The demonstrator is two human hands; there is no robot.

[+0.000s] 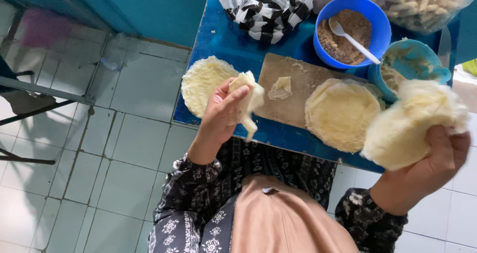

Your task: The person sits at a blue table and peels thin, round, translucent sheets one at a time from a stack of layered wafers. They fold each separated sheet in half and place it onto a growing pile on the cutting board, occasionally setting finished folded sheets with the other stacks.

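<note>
Leftmost lies a pale tiled floor (99, 148), with the dark legs of a chair (20, 109) at the far left edge. Next comes the blue table (218, 39), its near edge running across the middle of the view. On the table's left end sits a round stack of thin pale wrappers (201, 81). Just beside it the left hand (221, 111) is raised over the near left edge of the table, fingers curled closed around a single folded wrapper (248, 99), which droops down from the fingertips. Right of that hand a wooden cutting board (293, 84) lies flat, with a small torn scrap of dough (280, 88) on it. A second round stack of wrappers (340, 114) rests on the board's right end, hanging over its near edge. Farther back, a black-and-white striped plastic bag (266, 7) sits at the far side, then a blue bowl (380, 24) of brown crumbly filling with a white spoon (350, 39) in it, and a smaller teal bowl (422, 54) with pale paste, touching the blue one. At far right a clear bag of pale sticks (422, 2) shows. Nearest the right edge, the right hand (432, 163) grips a thick bundle of wrappers (407, 129) from below, fingers closed on it, held above the table's near right corner.
</note>
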